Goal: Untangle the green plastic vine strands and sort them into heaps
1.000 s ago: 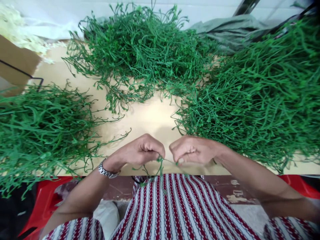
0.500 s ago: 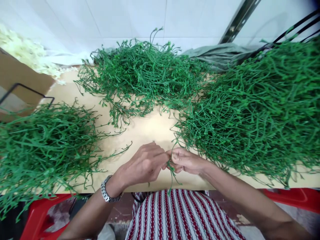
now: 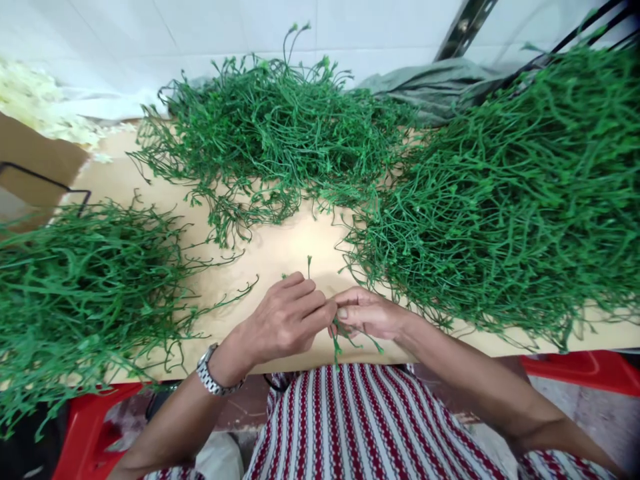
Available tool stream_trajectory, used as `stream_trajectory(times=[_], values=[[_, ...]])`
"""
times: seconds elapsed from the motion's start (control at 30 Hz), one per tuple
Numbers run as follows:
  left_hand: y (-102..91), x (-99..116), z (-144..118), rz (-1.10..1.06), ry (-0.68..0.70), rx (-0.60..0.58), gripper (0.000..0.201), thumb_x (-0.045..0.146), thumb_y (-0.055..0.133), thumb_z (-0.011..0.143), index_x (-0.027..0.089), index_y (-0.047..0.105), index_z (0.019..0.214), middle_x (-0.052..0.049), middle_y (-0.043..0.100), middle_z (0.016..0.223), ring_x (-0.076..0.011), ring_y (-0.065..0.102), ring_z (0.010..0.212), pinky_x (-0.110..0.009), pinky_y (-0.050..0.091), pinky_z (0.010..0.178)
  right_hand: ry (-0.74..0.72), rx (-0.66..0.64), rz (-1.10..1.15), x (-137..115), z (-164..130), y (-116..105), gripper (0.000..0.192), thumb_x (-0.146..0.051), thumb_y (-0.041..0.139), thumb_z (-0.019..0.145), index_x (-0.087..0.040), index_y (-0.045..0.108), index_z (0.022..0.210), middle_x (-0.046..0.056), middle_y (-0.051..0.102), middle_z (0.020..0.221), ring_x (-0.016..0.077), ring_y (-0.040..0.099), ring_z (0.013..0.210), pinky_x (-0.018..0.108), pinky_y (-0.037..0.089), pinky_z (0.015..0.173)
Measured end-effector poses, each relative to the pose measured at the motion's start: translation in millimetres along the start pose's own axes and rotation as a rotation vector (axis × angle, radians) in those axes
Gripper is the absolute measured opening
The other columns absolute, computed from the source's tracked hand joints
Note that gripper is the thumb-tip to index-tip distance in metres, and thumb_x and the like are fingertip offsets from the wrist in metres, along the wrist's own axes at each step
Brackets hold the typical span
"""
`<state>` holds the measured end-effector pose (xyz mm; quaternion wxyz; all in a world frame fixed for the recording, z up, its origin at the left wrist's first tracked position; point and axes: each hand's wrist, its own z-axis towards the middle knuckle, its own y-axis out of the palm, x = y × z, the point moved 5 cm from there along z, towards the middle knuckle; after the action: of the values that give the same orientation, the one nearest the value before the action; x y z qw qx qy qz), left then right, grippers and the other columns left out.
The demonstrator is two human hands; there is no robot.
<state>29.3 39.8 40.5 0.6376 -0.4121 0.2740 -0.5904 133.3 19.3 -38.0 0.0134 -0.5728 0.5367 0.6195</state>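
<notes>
Since half a second ago your left hand (image 3: 285, 320) and right hand (image 3: 367, 313) spread slightly, both pinching the light, springy green sprig (image 3: 340, 337) near its stem base.

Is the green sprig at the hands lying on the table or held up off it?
Held up. Both hands, left and right, pinch the sprig; its ends hang below the table edge.

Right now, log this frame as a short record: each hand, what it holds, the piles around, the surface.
left hand: left hand pinches a green plastic stem
right hand: right hand grips the same stem
near pile: left pile
far pile: middle pile
largest pile: right pile
surface: tan tabletop
wrist: metal watch on the left
</notes>
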Motion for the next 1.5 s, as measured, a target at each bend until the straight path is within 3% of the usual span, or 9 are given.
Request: stream_trajectory(times=[0.2,0.37,0.5,0.7,0.97,1.07,1.23,1.33,1.5], values=[[0.1,-5,1,-0.114,-0.072,0.034,0.023,0.003,0.045,0.074,0.014,0.053,0.093,-0.007,0.059,0.072,-0.0165,0.051,0.069,-0.031,0.041,0.061,-0.070,0.017,-0.195,-5,1,-5,0.035,-0.044,0.056,0.077,-0.009,0.059,0.076,-0.002,0.045,0.055,0.0047,0.032,0.045,0.020,0.022,0.043],[6.5,-6,-3,-0.140,-0.274,0.130,0.017,0.001,0.045,0.074,0.013,0.053,0.083,-0.007,0.057,0.070,-0.0161,0.052,0.070,-0.029,0.043,0.062,-0.216,0.217,-0.785,-26,-4,-2,0.025,-0.026,0.041,0.086,-0.014,0.050,0.066,-0.005,0.038,0.055,0.0062,0.034,0.050,0.019,0.024,0.048],[14.1,-9,-3,-0.137,-0.376,-0.073,0.018,0.001,0.038,0.074,0.014,0.050,0.071,-0.002,0.049,0.060,-0.0129,0.043,0.055,-0.025,0.035,0.051,-0.337,0.331,-1.275,-39,-12,9,0.023,-0.014,0.042,0.083,-0.016,0.037,0.060,-0.005,0.033,0.057,0.0071,0.032,0.054,0.021,0.023,0.052],[14.6,-6,1,-0.345,-0.223,-0.406,0.024,-0.002,0.033,0.071,0.016,0.046,0.062,0.000,0.045,0.057,-0.0127,0.042,0.056,-0.025,0.032,0.054,-0.326,0.000,-1.458,-40,-15,18,0.017,-0.009,0.041,0.077,-0.016,0.040,0.061,-0.003,0.041,0.062,0.0078,0.037,0.056,0.021,0.026,0.054],[25.1,10,4,-0.639,-0.114,-0.644,0.021,0.002,0.038,0.075,0.018,0.045,0.062,0.000,0.052,0.060,-0.0118,0.046,0.058,-0.024,0.034,0.056,-0.082,-0.392,-1.629,-31,-16,26,0.018,0.001,0.043,0.062,-0.016,0.043,0.055,-0.003,0.041,0.056,0.0072,0.035,0.050,0.021,0.023,0.048],[25.2,1,3,-0.638,-0.151,-0.582,0.024,0.001,0.034,0.075,0.017,0.045,0.061,0.000,0.050,0.058,-0.0117,0.045,0.058,-0.024,0.034,0.057,-0.088,-0.333,-1.641,-40,-17,22,0.019,0.002,0.042,0.066,-0.015,0.047,0.059,-0.003,0.044,0.060,0.0076,0.038,0.053,0.021,0.026,0.051],[17.3,-19,4,-0.582,-0.246,-0.333,0.023,0.005,0.032,0.080,0.015,0.050,0.069,-0.002,0.049,0.059,-0.0121,0.044,0.056,-0.024,0.034,0.054,-0.359,0.117,-1.527,-74,-23,7,0.020,-0.014,0.038,0.086,-0.014,0.053,0.073,0.002,0.047,0.069,0.0110,0.043,0.064,0.023,0.033,0.059],[15.1,-23,5,-0.622,-0.263,-0.204,0.018,0.005,0.037,0.079,0.014,0.051,0.073,-0.002,0.050,0.060,-0.0112,0.045,0.056,-0.023,0.035,0.055,-0.459,0.198,-1.397,-74,-29,5,0.024,-0.021,0.035,0.090,-0.014,0.052,0.074,0.004,0.048,0.074,0.0122,0.044,0.068,0.024,0.035,0.062],[13.9,-28,2,-0.667,-0.344,-0.072,0.016,0.004,0.043,0.077,0.015,0.055,0.076,0.000,0.051,0.060,-0.0100,0.045,0.056,-0.022,0.036,0.055,-0.477,0.373,-1.197,-61,-36,5,0.022,-0.022,0.034,0.092,-0.015,0.054,0.085,0.000,0.049,0.069,0.0094,0.045,0.061,0.022,0.035,0.059]])
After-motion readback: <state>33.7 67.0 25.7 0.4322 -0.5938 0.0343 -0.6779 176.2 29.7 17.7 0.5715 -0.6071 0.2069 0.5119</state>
